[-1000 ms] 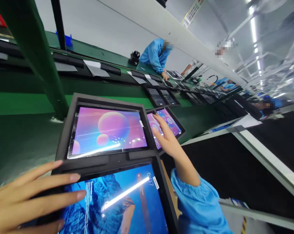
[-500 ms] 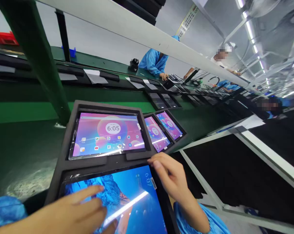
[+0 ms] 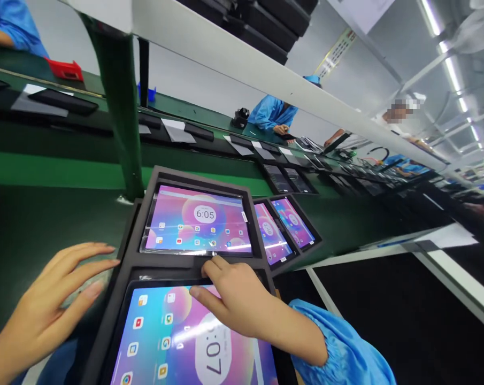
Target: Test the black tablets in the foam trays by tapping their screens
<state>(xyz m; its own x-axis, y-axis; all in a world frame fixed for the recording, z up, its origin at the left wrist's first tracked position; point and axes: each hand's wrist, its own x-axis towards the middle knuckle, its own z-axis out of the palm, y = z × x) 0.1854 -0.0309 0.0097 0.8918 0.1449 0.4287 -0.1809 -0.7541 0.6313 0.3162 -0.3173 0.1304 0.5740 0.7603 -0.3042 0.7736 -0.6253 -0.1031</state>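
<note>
A dark foam tray on the green belt carries two lit tablets. The near tablet shows a pink home screen with app icons and a clock. The far tablet shows 6:05. My right hand lies over the near tablet's top edge, fingers extended and pointing left, the fingertips on the glass and on the tray bar. My left hand hovers open beside the tray's left edge, fingers spread, holding nothing.
A second tray to the right holds two more lit tablets. A green post rises behind the tray. Dark devices and papers line the far belt. Other workers in blue sit farther along. A black mat lies at the right.
The near tablet went from a blue lock screen to the pink home screen. My left hand drew off the screen to the tray's left side; my right hand moved left onto the near tablet's top.
</note>
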